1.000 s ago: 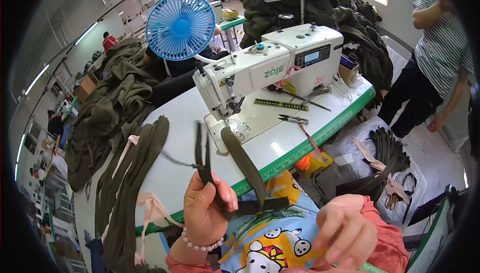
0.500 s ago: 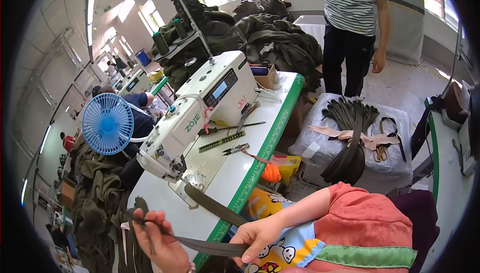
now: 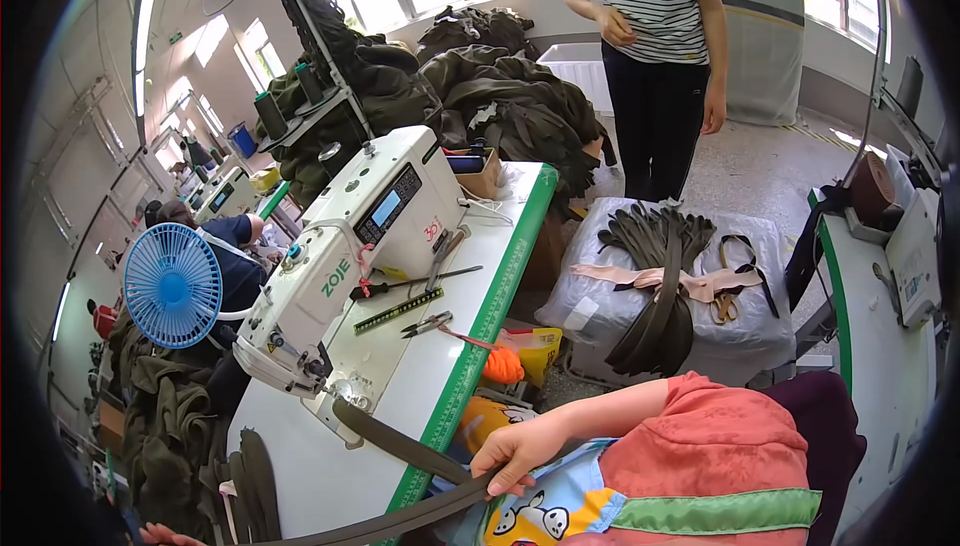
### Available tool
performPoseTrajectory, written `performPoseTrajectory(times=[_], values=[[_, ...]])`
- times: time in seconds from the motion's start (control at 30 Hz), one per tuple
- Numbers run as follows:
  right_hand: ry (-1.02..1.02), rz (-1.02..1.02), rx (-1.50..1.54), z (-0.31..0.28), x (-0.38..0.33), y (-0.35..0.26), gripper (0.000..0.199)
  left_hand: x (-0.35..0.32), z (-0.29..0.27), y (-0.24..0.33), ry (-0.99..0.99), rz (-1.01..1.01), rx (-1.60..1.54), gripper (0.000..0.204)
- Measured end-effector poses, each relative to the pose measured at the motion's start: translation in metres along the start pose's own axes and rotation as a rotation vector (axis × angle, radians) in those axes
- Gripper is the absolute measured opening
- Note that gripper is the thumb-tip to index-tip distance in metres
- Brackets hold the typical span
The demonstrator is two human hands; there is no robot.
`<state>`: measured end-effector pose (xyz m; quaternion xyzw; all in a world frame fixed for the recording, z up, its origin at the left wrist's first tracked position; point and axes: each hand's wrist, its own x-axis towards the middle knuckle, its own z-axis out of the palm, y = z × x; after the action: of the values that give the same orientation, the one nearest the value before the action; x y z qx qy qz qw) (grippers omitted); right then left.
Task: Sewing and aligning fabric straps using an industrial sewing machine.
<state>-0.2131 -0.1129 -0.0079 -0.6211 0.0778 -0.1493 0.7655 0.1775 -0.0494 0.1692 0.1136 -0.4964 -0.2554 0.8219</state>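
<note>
My right hand [image 3: 518, 454] is closed on a flat olive-green fabric strap [image 3: 400, 514] above my lap, thumb on top. From there the strap stretches to the lower left, toward my left hand [image 3: 166, 535]. Only a few fingers of that hand show at the bottom edge, so its hold is hidden. A second length of olive strap [image 3: 395, 444] runs from the needle area of the white sewing machine [image 3: 340, 256] to my right hand. Whether both lengths are one piece, I cannot tell. More olive straps [image 3: 257, 486] hang at the table's left edge.
On the sewing table [image 3: 405, 366] lie thread snips [image 3: 428, 324], a screwdriver [image 3: 375, 291] and a short ruler [image 3: 398, 310]. A blue fan [image 3: 173, 286] stands left. Bundled straps [image 3: 660, 291] lie on a plastic-wrapped stack [image 3: 575, 321]. Beyond it stands a person [image 3: 655, 76] in stripes.
My left hand has moved down and left, almost out of view, and the strap between my hands stretches longer. My right hand still grips it. The view has shifted slightly.
</note>
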Motion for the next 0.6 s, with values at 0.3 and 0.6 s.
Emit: performPoseTrajectory(times=[0.3,0.6], values=[[0.213,0.136,-0.08,-0.042,-0.016,0.048,0.023,0.004,-0.017,0.005,0.078,-0.011,0.01,0.024],[0.413,0.268,-0.079,-0.085,-0.045,0.102,0.02,0.0,-0.035,-0.008,0.253,-0.111,0.541,0.024]])
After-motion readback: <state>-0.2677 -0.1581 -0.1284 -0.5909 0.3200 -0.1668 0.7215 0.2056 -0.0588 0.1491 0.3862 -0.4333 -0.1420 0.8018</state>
